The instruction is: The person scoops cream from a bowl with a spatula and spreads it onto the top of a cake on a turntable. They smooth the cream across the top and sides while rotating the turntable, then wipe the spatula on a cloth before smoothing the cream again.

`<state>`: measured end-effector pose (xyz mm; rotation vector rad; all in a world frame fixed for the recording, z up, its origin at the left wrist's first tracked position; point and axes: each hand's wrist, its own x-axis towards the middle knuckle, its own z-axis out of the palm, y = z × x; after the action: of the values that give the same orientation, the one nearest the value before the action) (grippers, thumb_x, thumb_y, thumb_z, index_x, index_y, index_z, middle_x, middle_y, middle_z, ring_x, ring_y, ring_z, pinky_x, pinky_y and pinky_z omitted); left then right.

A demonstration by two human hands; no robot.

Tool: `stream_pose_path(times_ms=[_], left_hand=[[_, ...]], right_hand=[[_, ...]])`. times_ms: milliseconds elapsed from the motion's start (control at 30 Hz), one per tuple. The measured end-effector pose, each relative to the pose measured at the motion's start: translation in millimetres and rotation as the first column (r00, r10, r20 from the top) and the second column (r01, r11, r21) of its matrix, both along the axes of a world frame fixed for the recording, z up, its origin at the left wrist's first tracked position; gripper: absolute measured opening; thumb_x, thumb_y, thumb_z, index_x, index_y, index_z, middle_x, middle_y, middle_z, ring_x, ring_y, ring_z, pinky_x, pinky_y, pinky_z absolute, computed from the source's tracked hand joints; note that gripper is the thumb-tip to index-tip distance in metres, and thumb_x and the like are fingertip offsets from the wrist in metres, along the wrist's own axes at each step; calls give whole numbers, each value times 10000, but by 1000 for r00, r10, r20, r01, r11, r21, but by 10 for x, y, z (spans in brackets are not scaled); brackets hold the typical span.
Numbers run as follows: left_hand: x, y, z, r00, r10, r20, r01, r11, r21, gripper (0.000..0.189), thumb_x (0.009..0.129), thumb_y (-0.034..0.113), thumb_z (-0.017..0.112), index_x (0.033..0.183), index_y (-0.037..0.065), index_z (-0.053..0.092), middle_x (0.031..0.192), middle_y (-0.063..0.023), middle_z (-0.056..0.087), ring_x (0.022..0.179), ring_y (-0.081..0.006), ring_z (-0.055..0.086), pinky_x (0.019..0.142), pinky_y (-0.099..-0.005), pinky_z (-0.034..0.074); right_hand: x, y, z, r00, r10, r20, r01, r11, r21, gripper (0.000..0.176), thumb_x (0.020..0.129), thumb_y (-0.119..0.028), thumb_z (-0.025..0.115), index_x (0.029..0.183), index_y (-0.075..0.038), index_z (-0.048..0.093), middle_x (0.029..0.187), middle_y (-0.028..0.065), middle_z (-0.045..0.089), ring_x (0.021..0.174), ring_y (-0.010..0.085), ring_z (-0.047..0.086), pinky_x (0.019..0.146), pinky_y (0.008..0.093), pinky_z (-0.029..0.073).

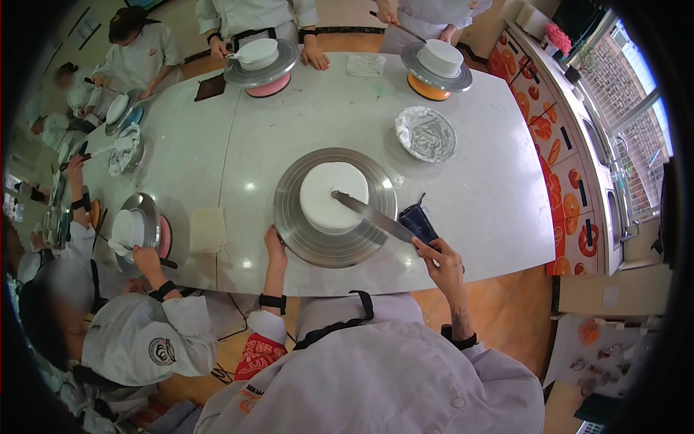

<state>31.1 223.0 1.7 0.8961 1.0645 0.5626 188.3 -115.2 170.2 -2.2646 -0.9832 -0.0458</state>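
Note:
A round cake (pixel 333 194) coated in smooth white cream stands on a metal cake turntable (pixel 293 239) in front of me. My right hand (pixel 441 262) is closed around the handle of a long palette knife (pixel 376 218). Its blade slants up and left over the cake, with the tip near the middle of the cake's top. At the turntable's near-left rim is my left hand (pixel 275 244), its fingers bent against the edge and partly hidden. Just right of the turntable, by my right hand, lies a dark blue item (pixel 418 221) whose kind I cannot make out.
A bowl (pixel 426 134) smeared with white cream stands at the upper right. A folded pale cloth (pixel 208 231) lies to the left. Co-workers with turntables (pixel 147 217) and white cakes line the table's left and far sides. A counter with sinks (pixel 617 210) runs along the right.

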Motion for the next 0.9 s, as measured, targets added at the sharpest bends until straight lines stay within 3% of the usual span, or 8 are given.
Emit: stream_pose_path(times_ms=[200,267,400,467,567,667,767,900], left_hand=[[103,123,216,999,-47,-14,47,998,30,307,887,222,376,1044,10,531,950,-68,569,896,-168,535,800,-305,419],[206,192,270,992,-36,124,32,999,31,265,887,274,430,912,45,561,813,-3,559,760,-100,510,657,-243,417],[383,507,283,970,-151,192,148,989,32,309,889,318,440,912,35,561,880,-29,575,822,-126,528,701,-268,428],[481,627,388,923,-348,162,320,931,177,370,886,372,443,956,29,562,894,-38,578,814,-129,531,720,-278,430],[654,751,500,881,-463,95,437,874,212,447,878,427,445,999,14,561,916,-53,587,818,-130,538,739,-272,431],[775,813,553,858,-513,-38,511,842,172,497,870,466,442,1019,5,558,915,-65,594,832,-122,541,727,-259,438],[829,898,548,812,-582,-44,580,795,180,516,866,475,445,1024,-3,556,950,-79,591,840,-131,549,723,-267,447],[733,854,512,832,-554,-45,552,816,172,516,873,466,437,1038,-10,547,968,-80,588,810,-138,559,717,-268,454]], right_hand=[[11,1,-11,1000,3,-2,-3,1000,-9,375,710,-10,632,1025,-214,645,709,43,544,519,172,512,478,288,424],[14,9,-2,1000,7,0,-7,1000,-9,378,708,-8,634,1024,-214,645,708,44,543,522,175,515,479,290,426],[-2,31,16,1000,19,-1,-19,1000,-1,381,707,-8,634,1025,-217,644,708,45,541,532,181,523,481,295,430],[3,26,24,1000,23,3,-23,1000,0,380,710,-9,632,1027,-218,643,708,45,539,534,182,523,483,295,430],[-5,13,34,1000,20,-1,-20,1000,-5,378,714,-12,628,1031,-219,641,708,46,536,537,184,524,487,298,432],[-17,-4,42,1000,16,-11,-16,1000,-5,376,716,-14,628,1032,-218,640,705,46,534,540,188,523,491,300,431],[-6,-12,33,1000,21,-11,-21,1000,-2,373,717,-17,629,1032,-218,641,703,46,533,541,190,521,493,302,430],[35,-6,17,999,39,8,-39,999,1,366,722,-27,628,1031,-224,641,704,45,532,543,194,524,494,310,429]])
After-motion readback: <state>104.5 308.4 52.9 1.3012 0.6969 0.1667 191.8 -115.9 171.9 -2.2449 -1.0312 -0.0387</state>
